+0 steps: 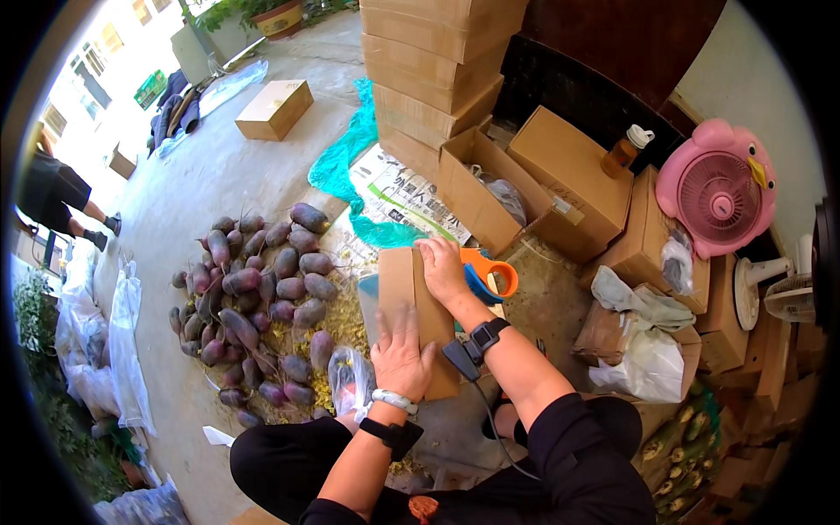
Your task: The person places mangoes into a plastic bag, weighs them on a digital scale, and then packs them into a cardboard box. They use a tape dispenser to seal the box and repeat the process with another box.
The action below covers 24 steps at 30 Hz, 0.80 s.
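Observation:
A cardboard box (398, 282) stands closed in front of me, its top flaps meeting along a lengthwise seam. My left hand (400, 357) rests flat on the near part of the flaps, fingers spread and slightly blurred. Over the far end lies my right hand (443, 266), its fingers bent at the box's edge. Just right of that hand is an orange and blue tape dispenser (489, 275). A clear plastic bag (351, 380) with something reddish inside touches the area beside my left wrist. Dark purple root vegetables (249, 302) lie heaped on the ground to the left.
Stacked cardboard boxes (433, 59) rise beyond the work area. An open box (492, 197), a closed box with a bottle (623, 152) on it, and a pink fan (718, 190) stand right. Teal plastic (338, 167) lies ahead. A person (56, 190) is at far left.

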### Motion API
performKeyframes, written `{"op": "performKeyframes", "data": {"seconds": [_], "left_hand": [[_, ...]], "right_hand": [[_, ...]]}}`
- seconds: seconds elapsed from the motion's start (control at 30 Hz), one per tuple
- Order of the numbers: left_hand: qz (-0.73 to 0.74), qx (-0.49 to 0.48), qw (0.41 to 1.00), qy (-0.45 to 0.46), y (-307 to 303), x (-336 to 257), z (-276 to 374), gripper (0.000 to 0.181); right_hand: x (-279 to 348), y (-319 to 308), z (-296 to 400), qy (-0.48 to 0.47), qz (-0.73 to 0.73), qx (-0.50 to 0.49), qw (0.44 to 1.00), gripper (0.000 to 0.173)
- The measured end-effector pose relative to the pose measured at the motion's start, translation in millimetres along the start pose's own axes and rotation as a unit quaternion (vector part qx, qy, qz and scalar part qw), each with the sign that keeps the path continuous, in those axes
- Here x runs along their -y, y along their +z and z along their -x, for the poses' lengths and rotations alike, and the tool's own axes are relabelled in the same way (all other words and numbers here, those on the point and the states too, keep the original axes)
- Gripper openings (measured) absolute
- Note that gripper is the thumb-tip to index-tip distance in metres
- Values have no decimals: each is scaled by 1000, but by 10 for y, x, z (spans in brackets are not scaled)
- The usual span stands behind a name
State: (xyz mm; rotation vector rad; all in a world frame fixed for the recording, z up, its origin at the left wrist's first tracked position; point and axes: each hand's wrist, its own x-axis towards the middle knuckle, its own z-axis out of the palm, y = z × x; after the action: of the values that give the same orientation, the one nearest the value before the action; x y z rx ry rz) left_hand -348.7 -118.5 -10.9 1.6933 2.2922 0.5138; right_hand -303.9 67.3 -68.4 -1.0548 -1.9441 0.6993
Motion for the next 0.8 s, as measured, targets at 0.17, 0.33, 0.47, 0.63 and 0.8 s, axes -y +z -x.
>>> {"op": "performKeyframes", "data": {"seconds": [0.17,0.33,0.47,0.63,0.8], "left_hand": [[-12,19,1000,0,-49,-15,-9,69],[-55,30,998,-4,-32,-59,-30,70],[-89,23,996,-8,-1,-73,-30,70],[-72,26,997,-13,60,-44,-51,69],[-123,62,990,-15,-7,-60,-96,67]], "right_hand": [[-6,-32,13,9,-45,-9,999,24],[-28,-71,5,12,-48,2,999,23],[-20,-92,-6,-11,-45,9,999,23],[-113,-100,3,3,-135,-36,990,21],[-617,-460,417,100,113,-138,979,23]]}}
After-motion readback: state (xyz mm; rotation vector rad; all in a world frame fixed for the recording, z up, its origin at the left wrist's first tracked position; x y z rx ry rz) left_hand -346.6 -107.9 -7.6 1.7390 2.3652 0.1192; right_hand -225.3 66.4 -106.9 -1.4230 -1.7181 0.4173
